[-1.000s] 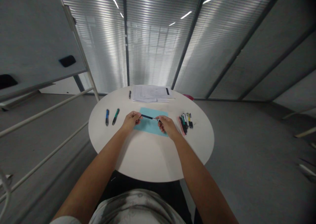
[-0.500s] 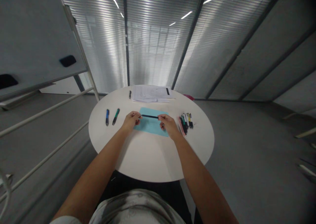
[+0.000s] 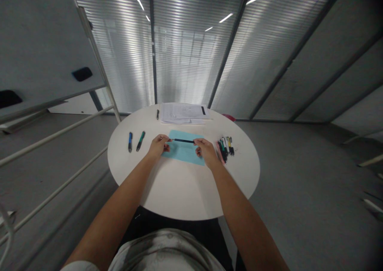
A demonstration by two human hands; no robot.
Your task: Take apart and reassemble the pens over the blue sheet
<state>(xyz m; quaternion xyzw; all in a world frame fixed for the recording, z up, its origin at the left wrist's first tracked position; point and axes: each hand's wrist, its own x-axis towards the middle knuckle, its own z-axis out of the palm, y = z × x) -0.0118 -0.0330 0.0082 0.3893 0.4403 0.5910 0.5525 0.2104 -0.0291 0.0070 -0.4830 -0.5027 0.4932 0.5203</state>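
Note:
A slim dark pen is held level above a light blue sheet in the middle of the table. My left hand pinches its left end, where a thin paler tip shows beside the fingers. At the opposite end, the thumb and fingers of my right hand are closed on the dark barrel. Left of my left hand lie a green pen and a blue pen. Just right of my right hand is a cluster of pen parts in black, green, white and yellow, too small to tell apart.
A stack of printed papers lies at the far side of the round white table, with a small dark pen beside it. A whiteboard on a white frame stands at the left. Behind the table is a wall with blinds.
My right hand has shifted slightly right with the dark barrel. A short pale piece now shows between the barrel and my left fingers. My left hand stays nearly where it was.

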